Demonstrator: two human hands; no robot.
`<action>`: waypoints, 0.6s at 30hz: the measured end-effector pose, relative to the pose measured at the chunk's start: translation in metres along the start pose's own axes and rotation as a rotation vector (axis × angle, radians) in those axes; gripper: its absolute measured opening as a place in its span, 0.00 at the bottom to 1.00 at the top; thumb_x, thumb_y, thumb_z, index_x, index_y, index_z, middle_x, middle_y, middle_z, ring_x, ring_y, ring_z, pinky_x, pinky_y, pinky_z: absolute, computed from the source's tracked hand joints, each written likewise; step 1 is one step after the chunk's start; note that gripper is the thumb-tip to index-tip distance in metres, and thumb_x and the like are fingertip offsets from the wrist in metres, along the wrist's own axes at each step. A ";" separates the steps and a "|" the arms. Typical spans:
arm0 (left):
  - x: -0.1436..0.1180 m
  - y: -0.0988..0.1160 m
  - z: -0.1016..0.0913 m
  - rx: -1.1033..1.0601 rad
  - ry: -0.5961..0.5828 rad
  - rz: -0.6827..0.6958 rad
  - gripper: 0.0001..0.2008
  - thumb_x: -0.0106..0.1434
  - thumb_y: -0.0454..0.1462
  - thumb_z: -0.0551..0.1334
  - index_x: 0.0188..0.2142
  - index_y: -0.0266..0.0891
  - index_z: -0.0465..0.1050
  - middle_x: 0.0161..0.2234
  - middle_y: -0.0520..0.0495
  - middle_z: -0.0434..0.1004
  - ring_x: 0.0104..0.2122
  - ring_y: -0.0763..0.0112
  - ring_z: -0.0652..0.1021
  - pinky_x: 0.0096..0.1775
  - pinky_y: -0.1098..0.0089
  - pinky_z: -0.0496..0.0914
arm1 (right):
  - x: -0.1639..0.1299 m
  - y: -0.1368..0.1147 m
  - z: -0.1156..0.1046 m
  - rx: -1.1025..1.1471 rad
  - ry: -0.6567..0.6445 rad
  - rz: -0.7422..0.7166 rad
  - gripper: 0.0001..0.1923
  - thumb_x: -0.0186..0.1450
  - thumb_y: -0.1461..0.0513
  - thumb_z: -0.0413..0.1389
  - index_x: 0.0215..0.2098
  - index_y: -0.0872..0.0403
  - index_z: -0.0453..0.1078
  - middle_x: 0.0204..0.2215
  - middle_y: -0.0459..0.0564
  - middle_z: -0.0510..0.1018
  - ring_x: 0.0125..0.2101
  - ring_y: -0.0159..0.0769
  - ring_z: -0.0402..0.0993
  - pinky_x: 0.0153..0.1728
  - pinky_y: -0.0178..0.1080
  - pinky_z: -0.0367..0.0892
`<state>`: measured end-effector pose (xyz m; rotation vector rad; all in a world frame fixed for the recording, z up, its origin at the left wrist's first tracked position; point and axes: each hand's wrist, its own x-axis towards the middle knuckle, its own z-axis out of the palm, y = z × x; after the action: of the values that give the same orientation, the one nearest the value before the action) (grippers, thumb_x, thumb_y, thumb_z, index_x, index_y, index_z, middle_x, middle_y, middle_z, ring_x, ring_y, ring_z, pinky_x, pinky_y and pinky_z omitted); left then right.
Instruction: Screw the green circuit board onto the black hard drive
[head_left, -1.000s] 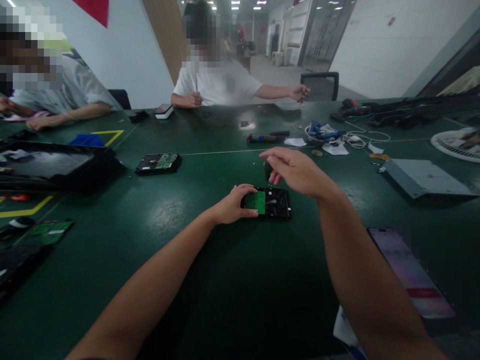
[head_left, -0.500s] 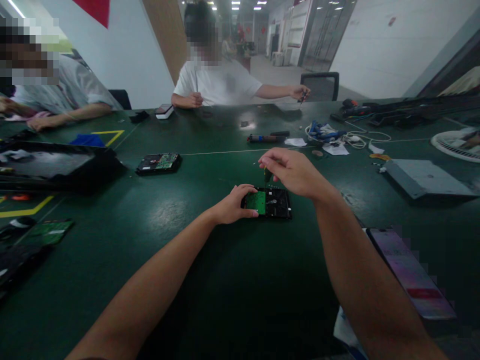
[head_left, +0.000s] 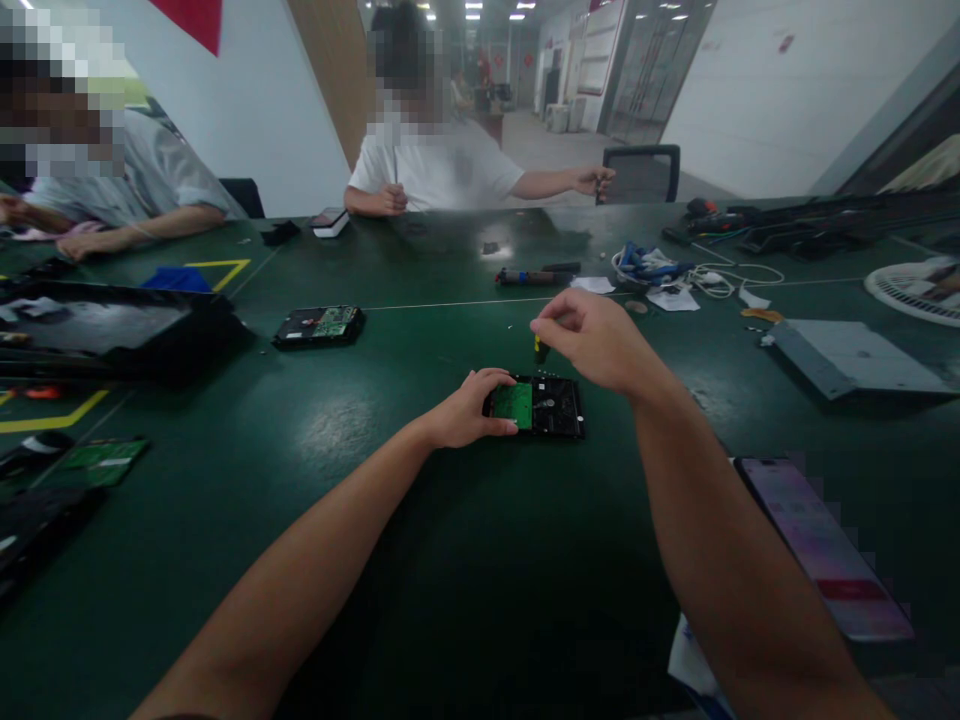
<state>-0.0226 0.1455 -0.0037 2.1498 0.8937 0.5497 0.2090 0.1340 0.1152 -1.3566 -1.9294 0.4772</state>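
A black hard drive [head_left: 559, 408] with a green circuit board [head_left: 513, 405] on its left part lies flat on the dark green table. My left hand [head_left: 472, 408] grips the drive's left end, thumb on the near edge and fingers on the far edge. Above the drive's far edge, my right hand [head_left: 589, 338] is closed around a small screwdriver [head_left: 539, 347] with a yellow and dark handle. Its tip is too fine to make out against the drive. Tiny bright specks, perhaps screws, show along the drive's far edge.
Another hard drive [head_left: 319, 326] lies to the left, beyond it a black casing [head_left: 112, 325]. A phone [head_left: 825, 550] is by my right forearm. Farther right are a grey metal box [head_left: 859, 355] and tangled cables [head_left: 652, 265]. Two people sit across the table.
My right hand has shifted slightly right and turned a little, showing more of the screwdriver's yellow handle. My left hand stays on the hard drive. The person opposite has moved their outstretched hand slightly.
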 end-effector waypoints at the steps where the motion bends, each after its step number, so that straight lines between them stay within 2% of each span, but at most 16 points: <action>1: 0.000 0.000 0.000 0.002 0.001 0.000 0.36 0.58 0.47 0.73 0.64 0.45 0.65 0.67 0.37 0.63 0.66 0.47 0.66 0.68 0.42 0.55 | 0.000 -0.001 0.000 0.010 -0.010 -0.010 0.11 0.68 0.53 0.61 0.39 0.53 0.75 0.35 0.51 0.81 0.32 0.39 0.73 0.35 0.42 0.65; 6: 0.000 0.000 0.001 0.016 0.004 0.002 0.35 0.59 0.47 0.72 0.63 0.45 0.65 0.67 0.37 0.63 0.67 0.47 0.65 0.69 0.40 0.53 | -0.001 -0.002 0.003 0.064 -0.061 -0.073 0.13 0.72 0.52 0.56 0.41 0.51 0.76 0.34 0.49 0.80 0.31 0.38 0.73 0.35 0.42 0.66; 10: 0.001 -0.002 0.001 0.013 0.008 0.010 0.36 0.59 0.48 0.72 0.63 0.45 0.64 0.67 0.36 0.63 0.67 0.47 0.65 0.69 0.39 0.51 | 0.001 0.003 0.005 0.141 -0.095 -0.035 0.15 0.75 0.55 0.51 0.51 0.52 0.75 0.31 0.50 0.79 0.30 0.38 0.75 0.35 0.42 0.69; 12: 0.001 -0.003 0.002 0.006 0.008 0.012 0.36 0.59 0.48 0.72 0.64 0.45 0.64 0.67 0.36 0.63 0.67 0.47 0.65 0.69 0.39 0.50 | 0.001 0.006 0.005 0.153 -0.094 -0.032 0.15 0.74 0.55 0.52 0.53 0.52 0.75 0.33 0.50 0.80 0.30 0.38 0.76 0.35 0.43 0.70; 15: 0.001 -0.004 0.002 -0.002 0.009 0.008 0.36 0.59 0.48 0.72 0.64 0.45 0.64 0.67 0.36 0.63 0.67 0.46 0.65 0.69 0.39 0.50 | 0.003 0.008 0.006 0.134 -0.061 -0.045 0.13 0.72 0.54 0.56 0.50 0.51 0.76 0.40 0.52 0.82 0.35 0.39 0.77 0.37 0.43 0.70; 18: 0.000 -0.002 0.002 0.003 0.006 -0.005 0.36 0.59 0.48 0.72 0.64 0.45 0.65 0.67 0.36 0.63 0.67 0.45 0.65 0.69 0.39 0.51 | 0.003 0.008 0.006 0.092 -0.016 -0.016 0.12 0.69 0.53 0.60 0.42 0.52 0.76 0.40 0.54 0.82 0.37 0.41 0.77 0.37 0.43 0.70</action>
<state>-0.0220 0.1459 -0.0065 2.1489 0.9037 0.5529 0.2092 0.1400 0.1075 -1.2811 -1.9063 0.5637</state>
